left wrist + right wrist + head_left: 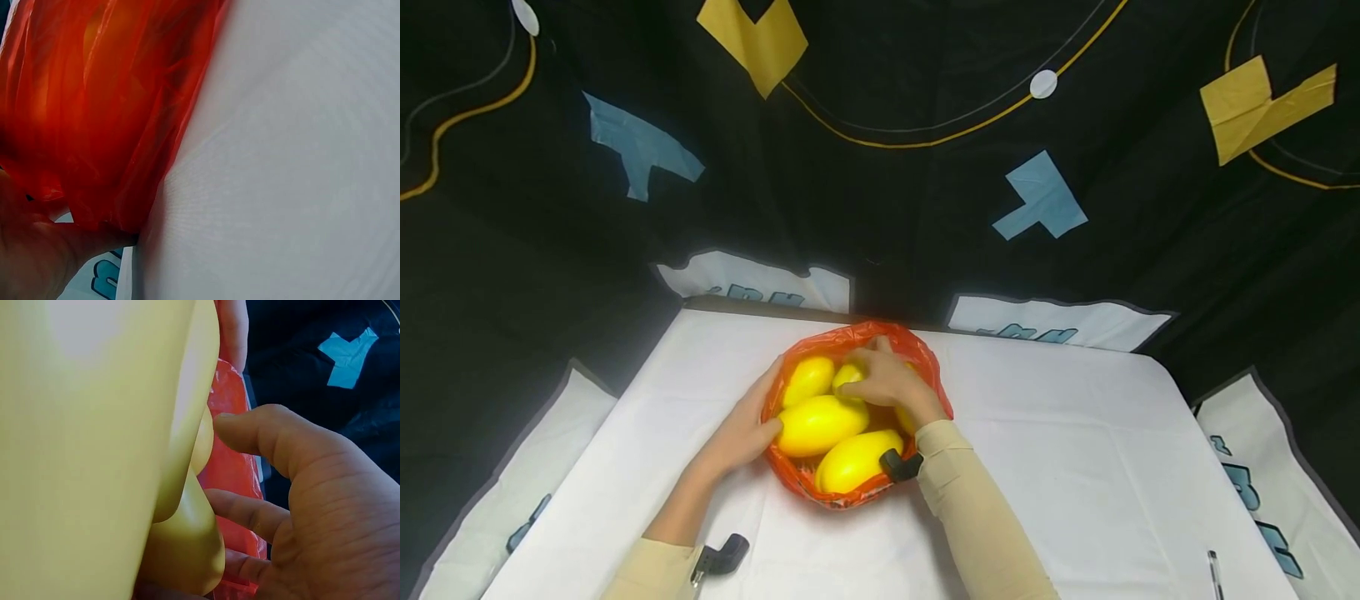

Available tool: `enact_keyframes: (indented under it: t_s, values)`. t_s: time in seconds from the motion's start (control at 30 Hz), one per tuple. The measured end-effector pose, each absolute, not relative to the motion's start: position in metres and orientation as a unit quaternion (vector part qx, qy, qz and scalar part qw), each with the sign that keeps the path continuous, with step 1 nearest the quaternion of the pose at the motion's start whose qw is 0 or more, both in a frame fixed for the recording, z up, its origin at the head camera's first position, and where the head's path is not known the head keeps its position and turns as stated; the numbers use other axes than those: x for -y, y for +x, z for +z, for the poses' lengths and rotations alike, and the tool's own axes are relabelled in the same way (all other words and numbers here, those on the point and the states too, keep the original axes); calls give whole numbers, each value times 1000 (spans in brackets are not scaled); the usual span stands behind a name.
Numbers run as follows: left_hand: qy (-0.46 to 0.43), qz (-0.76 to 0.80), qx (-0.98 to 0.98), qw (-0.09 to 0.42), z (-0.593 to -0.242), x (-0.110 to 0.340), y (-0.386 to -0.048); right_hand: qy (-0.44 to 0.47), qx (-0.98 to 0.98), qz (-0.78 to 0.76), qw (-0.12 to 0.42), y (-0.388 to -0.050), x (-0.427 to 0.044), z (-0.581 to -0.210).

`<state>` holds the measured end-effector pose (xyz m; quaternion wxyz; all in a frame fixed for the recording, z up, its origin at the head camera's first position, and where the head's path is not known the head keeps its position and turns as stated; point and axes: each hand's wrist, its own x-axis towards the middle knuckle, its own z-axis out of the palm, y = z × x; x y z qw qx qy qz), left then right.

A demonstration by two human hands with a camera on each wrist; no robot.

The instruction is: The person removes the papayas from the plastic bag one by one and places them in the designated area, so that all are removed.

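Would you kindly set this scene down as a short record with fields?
Container: red plastic bag, mouth open
Surface: white-covered table
Contents: at least five yellow oval items
Left hand: touches the bag's left side
Right hand: reaches inside, among the yellow items; grip unclear
Lower right: pen
Backdrop: black cloth

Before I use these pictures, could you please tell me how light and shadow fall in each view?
Head view: bright, with a soft shadow on the white table beside the right sleeve; left wrist view: dimmer, the red bag dark in its folds; right wrist view: pale glare near the top of the nearest yellow fruit.
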<state>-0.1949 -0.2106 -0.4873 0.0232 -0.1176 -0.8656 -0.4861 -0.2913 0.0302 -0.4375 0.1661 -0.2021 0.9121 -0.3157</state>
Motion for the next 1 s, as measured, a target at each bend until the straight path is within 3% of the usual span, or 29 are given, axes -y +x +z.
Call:
enact_keyframes:
  t_s: [0.5, 1.0]
  values:
    - [-117, -485, 867, 17, -489, 211, -194, -208, -907, -324, 169, -292, -29, -442]
    - [-120, -479, 869, 16, -485, 210, -193, -266, -918, -278, 89, -288, -33, -444]
